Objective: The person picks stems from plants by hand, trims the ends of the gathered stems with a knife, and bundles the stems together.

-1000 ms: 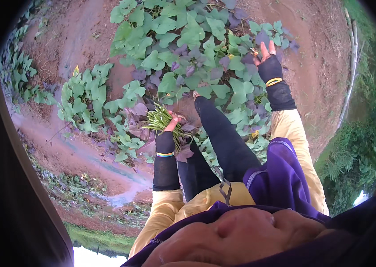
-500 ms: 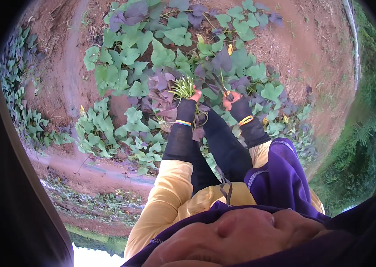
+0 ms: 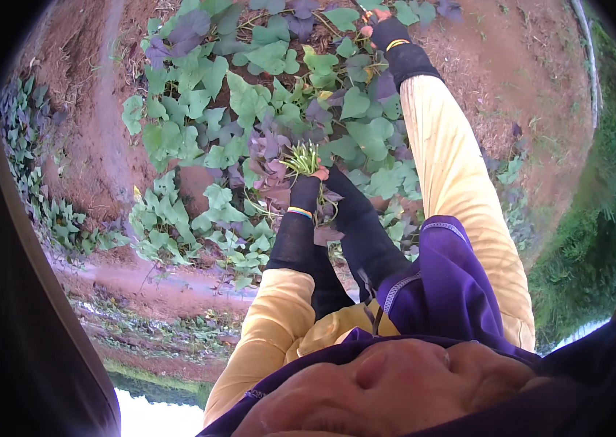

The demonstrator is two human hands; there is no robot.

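Note:
My left hand [image 3: 321,173] is closed round a bundle of cut green stems [image 3: 300,159], pale ends up, with purple and green heart-shaped leaves hanging beside it. It is held low, close to my dark-trousered legs [image 3: 366,229]. My right hand [image 3: 376,23] reaches far forward to the top edge of the view, among the leaves of the farther vines [image 3: 344,18]. Its fingers are closed on a slim dark-bladed cutting tool [image 3: 357,6], mostly cut off by the frame edge, so its exact kind is unclear.
Broad-leaved creeping vines [image 3: 249,95], green and purple, cover the ridge before me. Reddish bare soil [image 3: 497,73] lies on the right, with a pale pole [image 3: 588,58] and tall grass [image 3: 599,218] beyond. A furrow [image 3: 107,95] runs along the left, with more vines [image 3: 31,146] past it.
My right arm has stretched forward, carrying the cutting tool from beside the bundle to the far vines. My left hand stays low with the stems, nearly unmoved.

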